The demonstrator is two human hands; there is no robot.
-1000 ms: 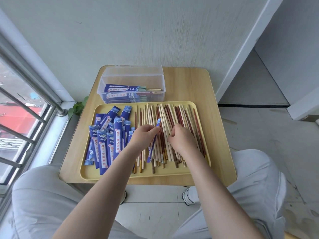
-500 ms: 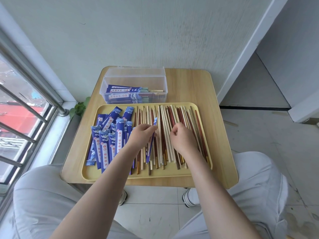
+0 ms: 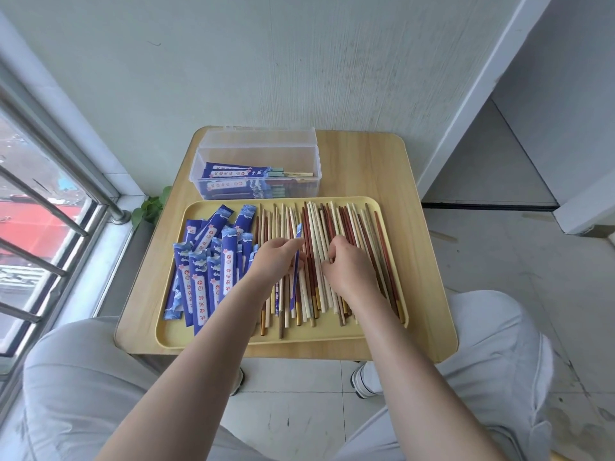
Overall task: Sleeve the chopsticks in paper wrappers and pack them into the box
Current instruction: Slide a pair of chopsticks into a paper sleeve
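Observation:
A yellow tray (image 3: 332, 339) on a small wooden table holds a spread of loose chopsticks (image 3: 336, 224), pale and dark red, on its right half. Blue paper wrappers (image 3: 203, 277) lie piled on its left half. My left hand (image 3: 273, 261) pinches one blue wrapper (image 3: 295, 284) edge-on above the chopsticks. My right hand (image 3: 349, 264) rests on the chopstick pile, fingers curled down among the sticks; whether it grips one is hidden. Behind the tray stands a clear plastic box (image 3: 254, 151) with several sleeved chopsticks (image 3: 239, 181) lying inside.
The wooden table (image 3: 366, 168) stands against a pale wall. A window with metal bars (image 3: 43, 207) runs along the left, with a small green plant (image 3: 149, 207) at the sill. My knees in grey trousers sit under the table's near edge.
Both hands shifted slightly away from me over the chopsticks. The left hand keeps its pinch on the blue wrapper; the right hand's fingers keep working in the pile.

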